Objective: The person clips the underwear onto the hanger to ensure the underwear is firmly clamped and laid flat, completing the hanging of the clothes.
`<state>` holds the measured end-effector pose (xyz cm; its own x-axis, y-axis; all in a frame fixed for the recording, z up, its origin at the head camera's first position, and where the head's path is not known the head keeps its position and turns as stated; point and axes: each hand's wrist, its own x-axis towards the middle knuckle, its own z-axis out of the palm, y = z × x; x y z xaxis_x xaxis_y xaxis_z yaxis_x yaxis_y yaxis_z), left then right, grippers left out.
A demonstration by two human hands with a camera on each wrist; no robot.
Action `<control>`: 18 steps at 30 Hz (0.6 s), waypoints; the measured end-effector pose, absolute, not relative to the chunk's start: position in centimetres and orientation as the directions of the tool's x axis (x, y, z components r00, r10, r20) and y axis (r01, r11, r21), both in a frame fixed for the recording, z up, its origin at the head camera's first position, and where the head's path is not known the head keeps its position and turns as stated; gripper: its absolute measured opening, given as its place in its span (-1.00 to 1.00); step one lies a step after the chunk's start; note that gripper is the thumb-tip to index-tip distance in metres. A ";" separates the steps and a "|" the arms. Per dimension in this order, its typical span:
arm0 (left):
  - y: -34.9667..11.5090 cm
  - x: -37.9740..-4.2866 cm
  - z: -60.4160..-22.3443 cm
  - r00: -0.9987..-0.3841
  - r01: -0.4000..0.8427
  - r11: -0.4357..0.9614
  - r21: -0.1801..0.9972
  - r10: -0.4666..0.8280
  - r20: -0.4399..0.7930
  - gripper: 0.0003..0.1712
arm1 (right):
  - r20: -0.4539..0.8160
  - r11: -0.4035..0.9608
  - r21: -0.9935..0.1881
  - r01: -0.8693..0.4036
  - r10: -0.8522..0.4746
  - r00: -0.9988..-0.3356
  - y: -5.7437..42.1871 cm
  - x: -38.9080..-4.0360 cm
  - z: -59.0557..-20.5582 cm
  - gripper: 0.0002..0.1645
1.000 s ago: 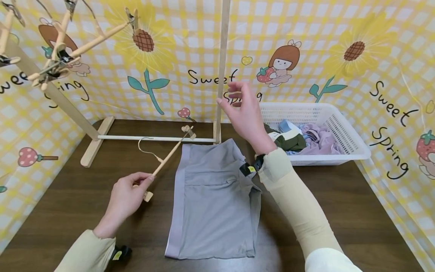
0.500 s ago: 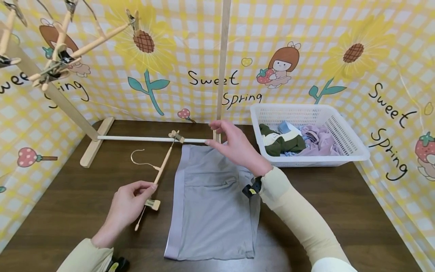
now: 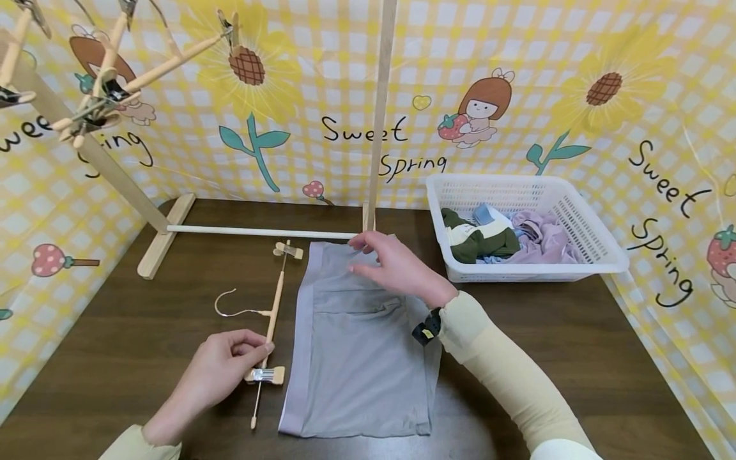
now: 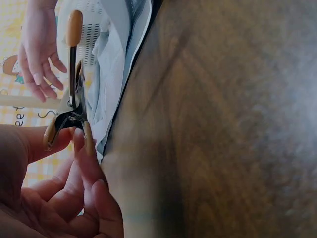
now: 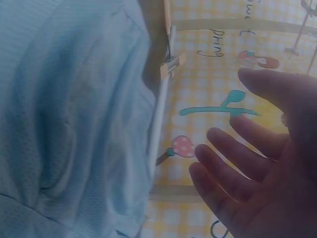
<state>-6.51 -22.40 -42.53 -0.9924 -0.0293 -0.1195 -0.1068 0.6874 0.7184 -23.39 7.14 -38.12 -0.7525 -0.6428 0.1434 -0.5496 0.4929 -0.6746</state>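
Between thumb and fingers my left hand (image 3: 221, 364) pinches a wooden clip hanger (image 3: 276, 306) near its lower clip (image 3: 267, 375). The hanger's wire hook points left, and its far clip (image 3: 289, 250) is at the back. Just right of it grey shorts (image 3: 368, 358) lie flat on the table, their lilac waistband (image 3: 300, 338) along the hanger. My right hand (image 3: 397, 265) is over the upper part of the shorts, fingers spread and holding nothing. In the right wrist view, the shorts (image 5: 69, 109) look pale blue beside the relaxed fingers.
A white basket (image 3: 526, 273) with green, blue and lilac clothes stands at the back right. A wooden rack with a white crossbar (image 3: 259, 231) stands at the back. Several clip hangers (image 3: 109, 83) hang at the upper left.
My left hand has brought the hanger down and turned it nearly parallel to the waistband. My right hand has come down from near the rack's post to above the shorts.
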 end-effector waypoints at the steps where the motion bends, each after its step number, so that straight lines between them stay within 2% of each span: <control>1: -22.3 -6.4 -42.6 -0.992 -0.103 0.687 0.719 -0.019 -0.124 -0.83 | 0.131 0.491 -0.677 -0.549 -0.653 -0.746 7.1 -23.4 -38.3 -0.48; 10: -22.2 -6.4 -43.2 -0.988 -0.089 0.724 0.684 0.023 -0.153 -0.94 | 0.070 0.483 -0.676 -0.556 -0.710 -0.701 6.4 -24.1 -39.7 -0.48; 18: -22.3 -7.1 -43.4 -0.998 0.015 0.779 0.627 0.053 -0.042 -0.89 | 0.032 0.520 -0.631 -0.576 -0.724 -0.689 5.9 -24.1 -39.9 -0.46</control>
<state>-7.13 -22.33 -43.37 -0.9977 0.0529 -0.0419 0.0150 0.7790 0.6268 -24.06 5.95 -39.89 -0.6886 -0.7245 0.0318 -0.5759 0.5197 -0.6311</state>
